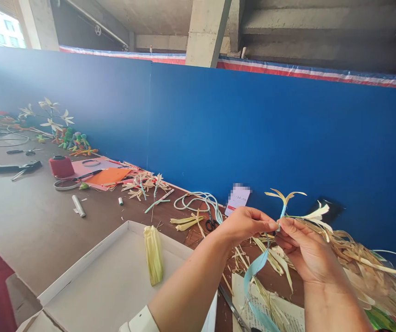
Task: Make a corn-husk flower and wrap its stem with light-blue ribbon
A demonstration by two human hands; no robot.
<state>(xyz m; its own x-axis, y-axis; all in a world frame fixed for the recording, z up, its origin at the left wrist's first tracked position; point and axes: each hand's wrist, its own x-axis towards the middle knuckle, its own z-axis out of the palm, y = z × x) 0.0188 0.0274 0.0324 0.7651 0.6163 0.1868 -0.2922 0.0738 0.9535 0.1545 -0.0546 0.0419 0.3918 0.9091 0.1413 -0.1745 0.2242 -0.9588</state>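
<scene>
Together, left fingers [268, 225] and right fingers [292, 227] pinch the blue-wrapped flower stem [283, 211]

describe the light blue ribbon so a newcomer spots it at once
Start at the big blue panel, then drop to the left hand and right hand meeting before it. The ribbon hangs just below them, flat and light blue among yellowish husk strips.

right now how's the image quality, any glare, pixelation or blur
All head view: hazy glare pales the left of the blue partition; the smartphone is partly pixelated; the distant building is washed out; the blue-stemmed flower looks reasonably clear.
</scene>
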